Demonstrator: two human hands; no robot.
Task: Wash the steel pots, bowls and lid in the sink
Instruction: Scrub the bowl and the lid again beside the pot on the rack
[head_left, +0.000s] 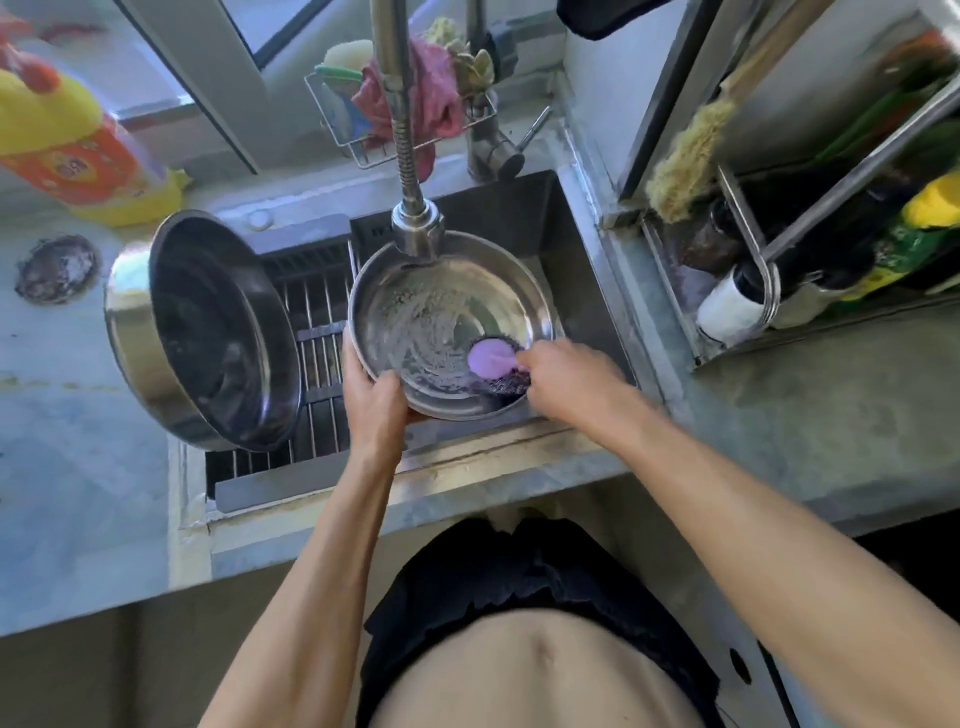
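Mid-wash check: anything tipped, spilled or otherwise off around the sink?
One thing: the big steel pot lies tipped on its side on the drying rack, half over the sink's left edge. It could roll. The bowl and scrubber look normal.

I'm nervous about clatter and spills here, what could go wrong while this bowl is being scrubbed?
1. The left hand holds the soapy steel bowl by one rim only; scrubbing pressure from the right hand with the purple scrubber could break that grip.
2. The big pot leans tilted on the sink rack and might slide if bumped.
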